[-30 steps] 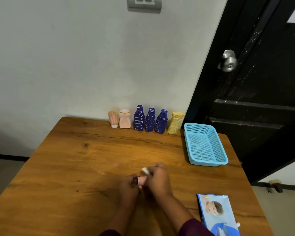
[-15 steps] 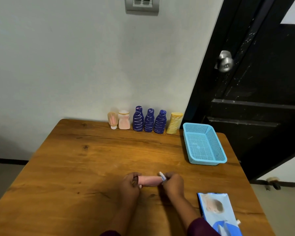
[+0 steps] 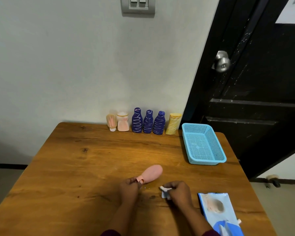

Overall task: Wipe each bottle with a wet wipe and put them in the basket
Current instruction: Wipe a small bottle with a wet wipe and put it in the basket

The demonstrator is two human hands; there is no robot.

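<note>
both forearms reach in from six o'clock. left hand point(image 3: 128, 187) is curled, fingers point(image 3: 136, 180) pinched toward one o'clock. right hand point(image 3: 178, 191) is fisted, knuckles up, just beside it.

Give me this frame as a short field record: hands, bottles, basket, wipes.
left hand: fingers grip the cap end of the pink bottle
right hand: holds a crumpled wipe
row: six bottles upright along the wall
basket: blue, nothing in it, table's right edge
wipe pack: flat, near right corner
table: wood
</note>
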